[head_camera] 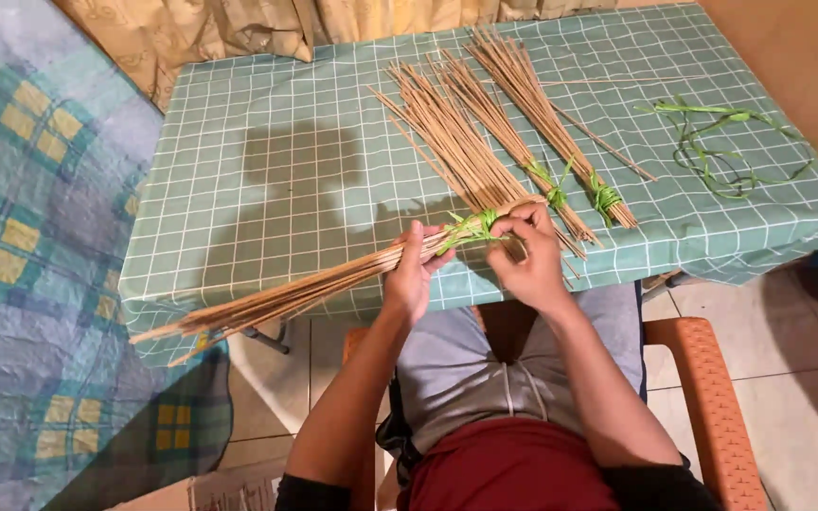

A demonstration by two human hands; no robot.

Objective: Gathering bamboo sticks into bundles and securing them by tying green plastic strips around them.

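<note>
Over the near edge of the desk [239, 142], the left hand [409, 274] has its grip closed round a bundle of thin tan sticks [295, 289], steadying it while the right hand [527, 260] pinches the green strip [471, 227] wrapped near its thick end. Its loose tips fan out leftward.
</note>
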